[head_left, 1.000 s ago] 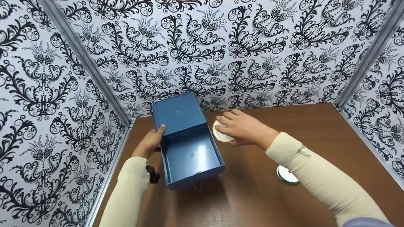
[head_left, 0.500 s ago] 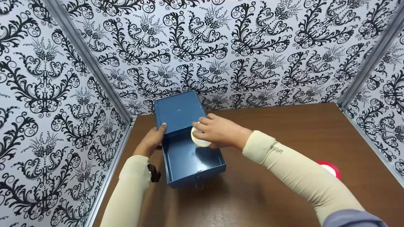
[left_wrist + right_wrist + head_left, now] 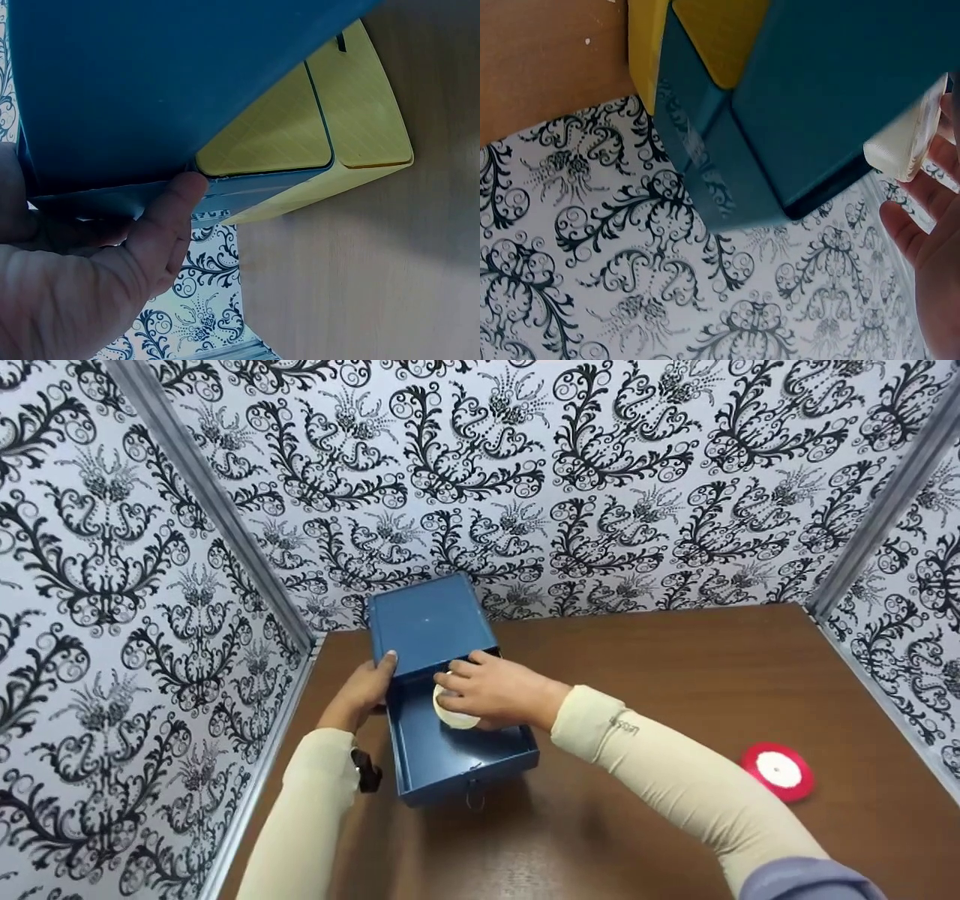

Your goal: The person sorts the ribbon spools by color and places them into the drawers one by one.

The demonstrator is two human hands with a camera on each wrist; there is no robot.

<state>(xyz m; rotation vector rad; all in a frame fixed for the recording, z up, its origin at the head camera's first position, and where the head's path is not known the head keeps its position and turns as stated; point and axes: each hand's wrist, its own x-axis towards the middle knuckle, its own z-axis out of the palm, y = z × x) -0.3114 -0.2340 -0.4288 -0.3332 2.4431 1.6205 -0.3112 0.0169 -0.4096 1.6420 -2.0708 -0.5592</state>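
Note:
A blue box stands at the back left of the table, its open drawer pulled out towards me. My left hand grips the box's left side, thumb on top; the left wrist view shows the thumb at the edge beside a yellow part. My right hand holds a cream ribbon spool over the drawer's back half, fingers across its white face. In the right wrist view, the cream spool shows past the drawer's blue wall.
A red ribbon spool lies flat on the brown table at the right, beyond my right sleeve. A small wire loop hangs from the drawer's front. Patterned walls enclose the back and sides.
My right hand has carried the cream spool left and down, from beside the box to over the drawer. The red spool has come into sight; my sleeve now hides the green-edged one.

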